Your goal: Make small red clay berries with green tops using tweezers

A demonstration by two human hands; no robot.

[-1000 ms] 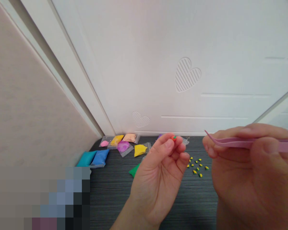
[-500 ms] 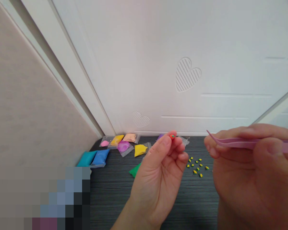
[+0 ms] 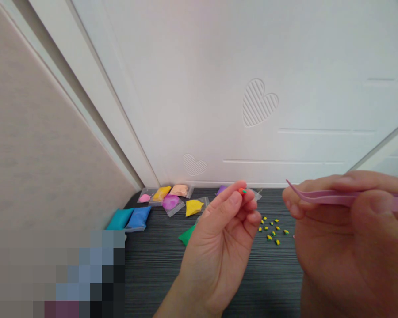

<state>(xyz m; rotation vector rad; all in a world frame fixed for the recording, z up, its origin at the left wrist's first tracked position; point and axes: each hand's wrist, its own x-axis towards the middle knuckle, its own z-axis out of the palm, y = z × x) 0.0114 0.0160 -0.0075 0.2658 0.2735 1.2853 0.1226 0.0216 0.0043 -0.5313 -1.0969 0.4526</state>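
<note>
Between the thumb and fingertips of my left hand [image 3: 220,238] is a tiny orange clay piece [image 3: 242,191] with a green spot on it. My right hand [image 3: 348,243] grips a pair of pink tweezers [image 3: 345,199], their curved tip pointing left toward the clay piece but apart from it. On the dark surface between my hands lie several tiny yellow-and-green clay pieces [image 3: 273,229].
Clear bags of clay lie along the back: yellow [image 3: 194,207], purple [image 3: 171,202], peach [image 3: 180,190] and blue [image 3: 139,217]. Green clay [image 3: 186,236] is partly behind my left hand. A white panel [image 3: 199,88] with embossed hearts stands directly behind the dark tabletop [image 3: 152,274].
The left thumb has slid slightly right and down, and the orange piece has rolled, so its green spot now faces more to the right. My right hand is almost unchanged.
</note>
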